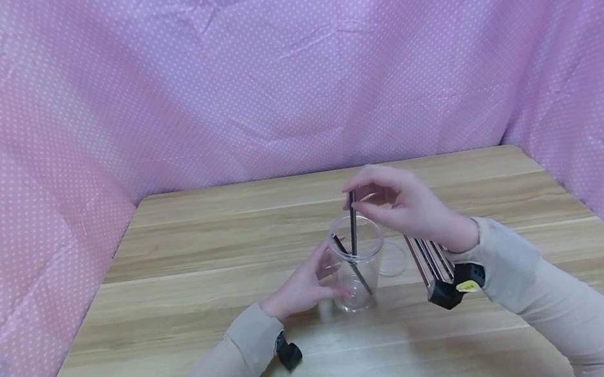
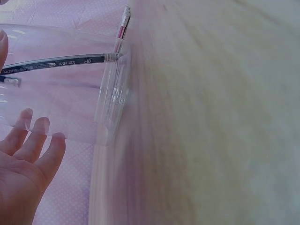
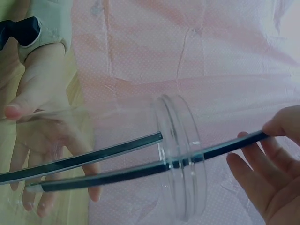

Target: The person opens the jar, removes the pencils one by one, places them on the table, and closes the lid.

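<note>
A clear plastic cup (image 1: 358, 278) stands upright on the table, with one dark pencil (image 1: 361, 277) leaning inside it. My left hand (image 1: 305, 286) holds the cup from the left, thumb on the near side and fingers behind, as the right wrist view also shows. Between thumb and fingertips, my right hand (image 1: 397, 197) pinches a second dark pencil (image 3: 225, 146) near its top. That pencil passes down through the cup's open mouth, its eraser end lowest and inside. In the left wrist view, the leaning pencil (image 2: 70, 61) bears "deli" and "HB" lettering.
Several more pencils (image 1: 432, 257) lie side by side right of the cup, partly under my right wrist. A clear round lid (image 1: 393, 259) lies just right of the cup. The wooden table (image 1: 199, 243) ends at pink dotted cloth (image 1: 287, 86) behind and at both sides.
</note>
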Demonstrator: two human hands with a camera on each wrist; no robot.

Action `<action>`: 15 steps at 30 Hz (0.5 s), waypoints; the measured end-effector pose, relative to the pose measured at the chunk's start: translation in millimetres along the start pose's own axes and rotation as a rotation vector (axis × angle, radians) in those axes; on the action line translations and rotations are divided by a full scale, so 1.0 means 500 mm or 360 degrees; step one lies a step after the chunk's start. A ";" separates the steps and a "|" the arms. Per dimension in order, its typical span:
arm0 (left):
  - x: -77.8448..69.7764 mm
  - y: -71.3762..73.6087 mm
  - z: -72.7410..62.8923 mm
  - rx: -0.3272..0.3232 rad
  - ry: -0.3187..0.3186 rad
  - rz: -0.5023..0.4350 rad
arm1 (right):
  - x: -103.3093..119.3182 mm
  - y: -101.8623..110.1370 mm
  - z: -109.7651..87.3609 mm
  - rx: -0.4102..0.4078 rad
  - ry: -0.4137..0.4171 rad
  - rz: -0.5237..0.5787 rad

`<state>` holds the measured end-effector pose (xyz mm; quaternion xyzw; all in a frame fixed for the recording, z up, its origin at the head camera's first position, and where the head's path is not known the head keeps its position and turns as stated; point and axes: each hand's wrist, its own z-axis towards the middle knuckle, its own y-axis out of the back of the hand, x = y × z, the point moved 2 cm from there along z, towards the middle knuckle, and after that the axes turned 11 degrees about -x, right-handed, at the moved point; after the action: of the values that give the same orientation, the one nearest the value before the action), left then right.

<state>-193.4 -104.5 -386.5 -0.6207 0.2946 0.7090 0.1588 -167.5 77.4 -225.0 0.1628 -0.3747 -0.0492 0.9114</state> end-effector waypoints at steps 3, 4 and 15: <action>-0.001 0.001 -0.001 -0.0005 0.0024 0.0003 | -0.003 0.003 0.003 -0.0115 -0.0039 0.0098; -0.002 0.001 -0.002 -0.0005 0.0032 0.0008 | -0.004 0.004 0.004 -0.0149 -0.0056 0.0133; -0.004 0.000 0.001 0.0010 0.0002 -0.0026 | -0.021 0.044 0.027 -0.0632 -0.0487 0.0493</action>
<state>-193.3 -103.8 -384.3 -0.6230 0.2919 0.7064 0.1663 -185.1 96.8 -216.0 -0.0873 -0.5111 -0.0057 0.8550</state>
